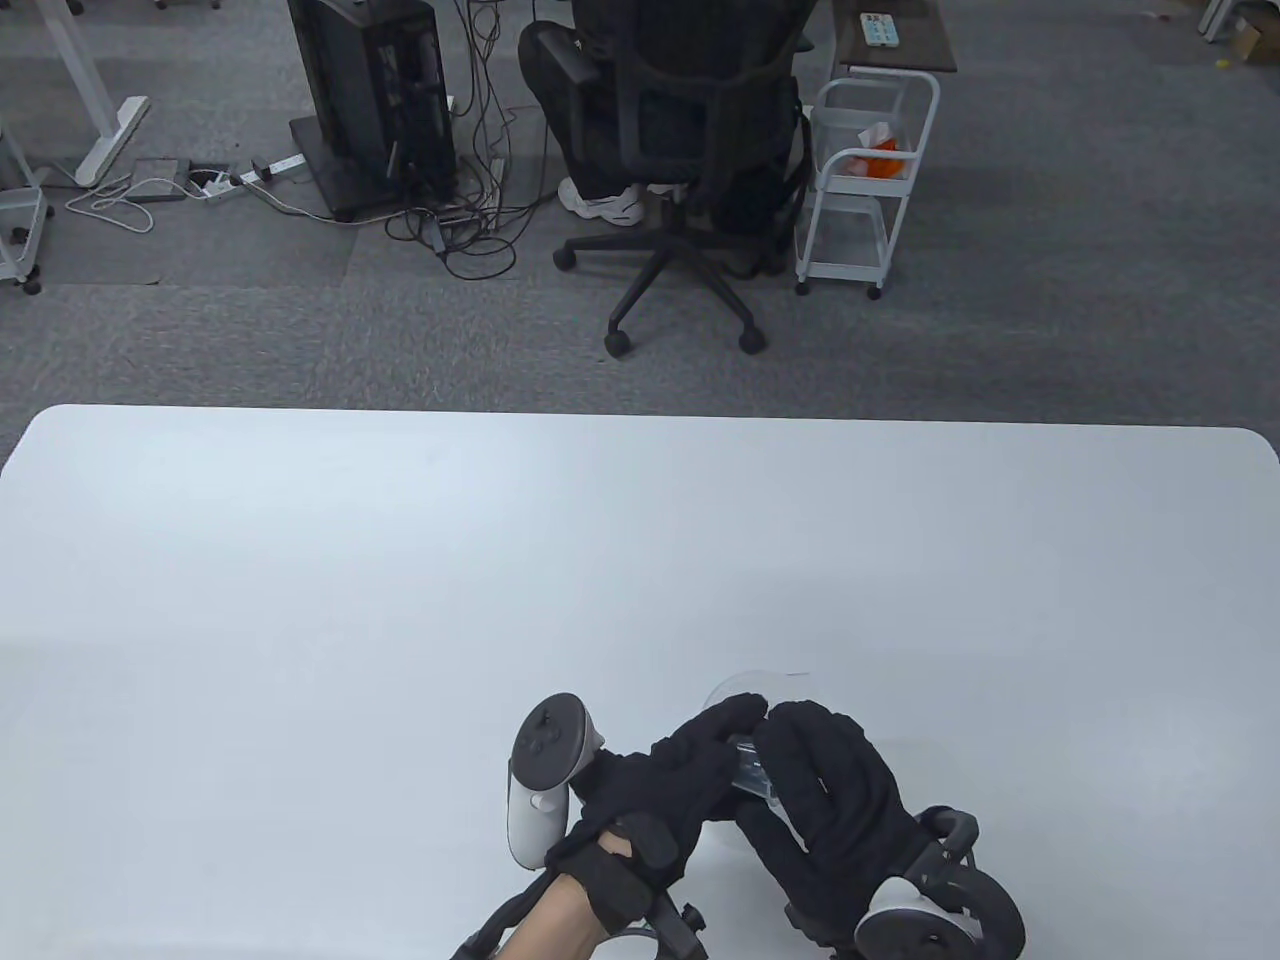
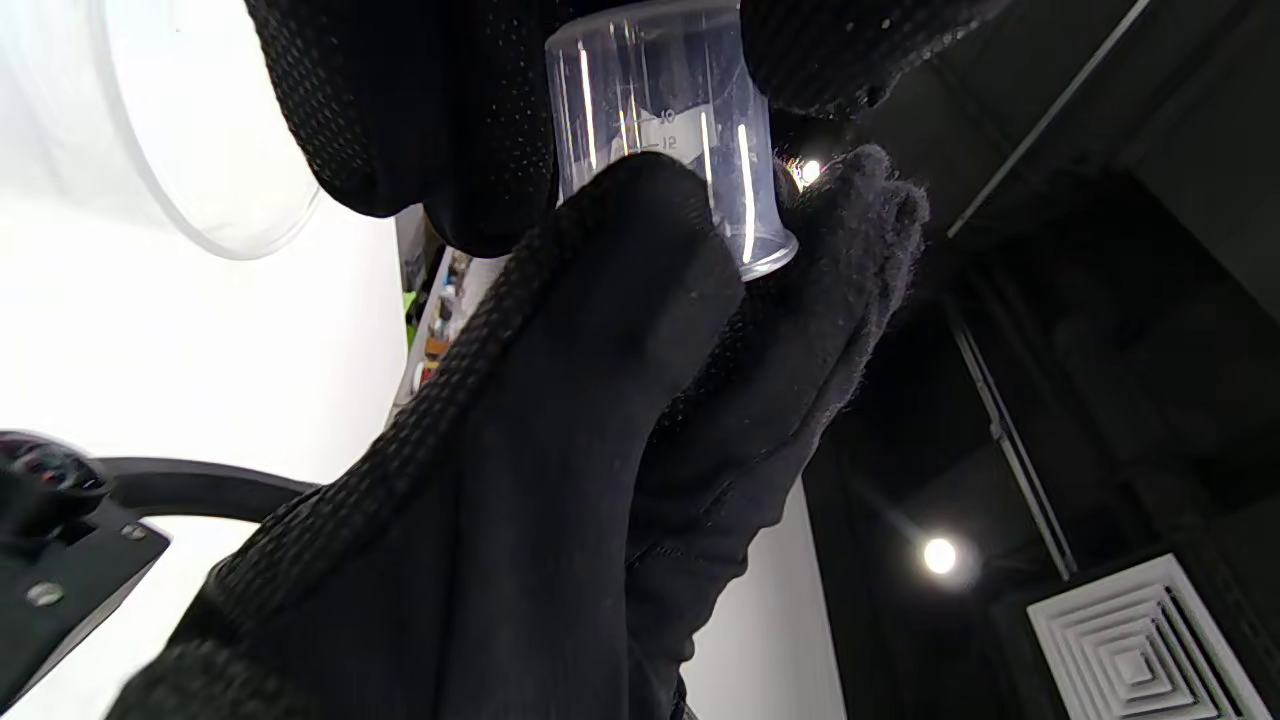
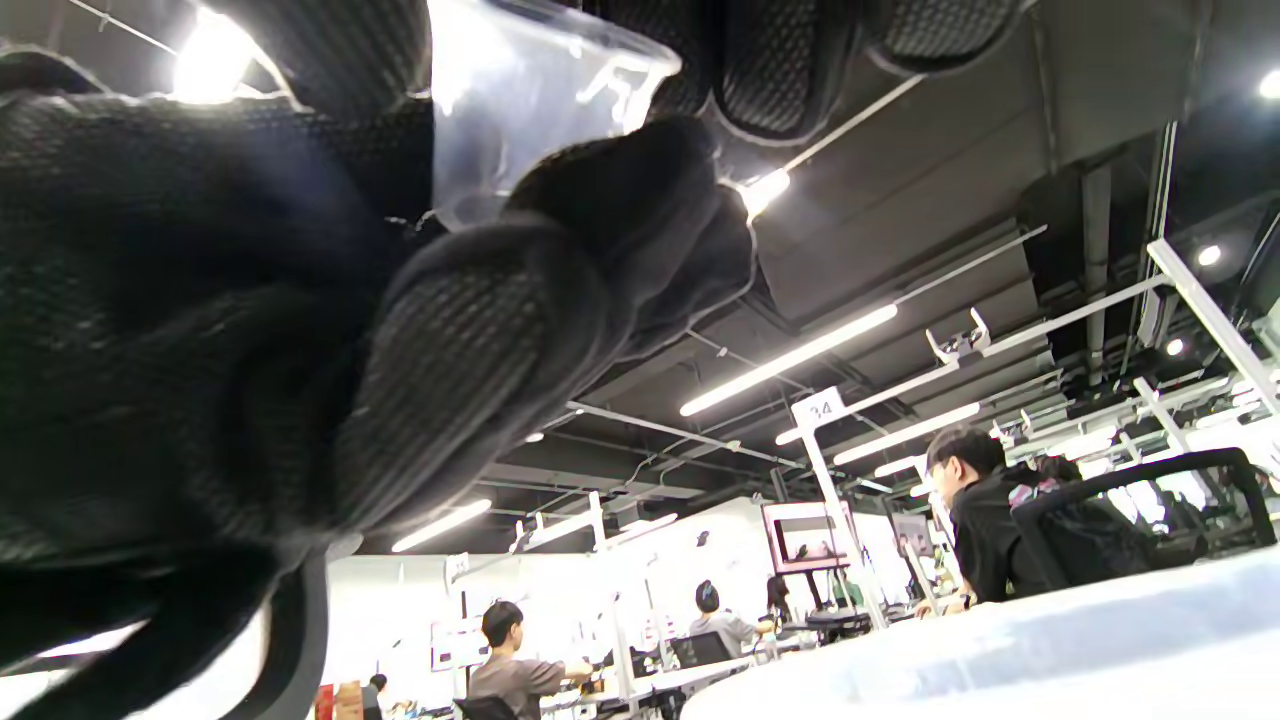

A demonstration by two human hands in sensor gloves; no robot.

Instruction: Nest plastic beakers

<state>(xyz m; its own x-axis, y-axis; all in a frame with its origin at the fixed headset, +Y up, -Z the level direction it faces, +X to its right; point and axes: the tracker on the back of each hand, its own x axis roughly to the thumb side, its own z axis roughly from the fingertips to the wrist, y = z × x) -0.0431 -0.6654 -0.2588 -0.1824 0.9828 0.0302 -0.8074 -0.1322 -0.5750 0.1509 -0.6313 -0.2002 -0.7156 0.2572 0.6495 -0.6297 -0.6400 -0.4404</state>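
**Hands meet on a small beaker**

Hands are close together at the near edge of the white table [image 1: 400,560]. The left hand [image 1: 665,775] and right hand [image 1: 830,800] both grip a small clear beaker [image 2: 665,120], fingers wrapped around its wall, held above the table. A larger clear beaker [image 1: 745,690] stands on the table just beyond the fingertips; whether anything touches it cannot be told.

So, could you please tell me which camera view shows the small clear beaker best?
The left wrist view: the small beaker shows its graduation marks and rim between gloved fingers. The right wrist view gives a blurred, partly covered wall; the table view, only a sliver.
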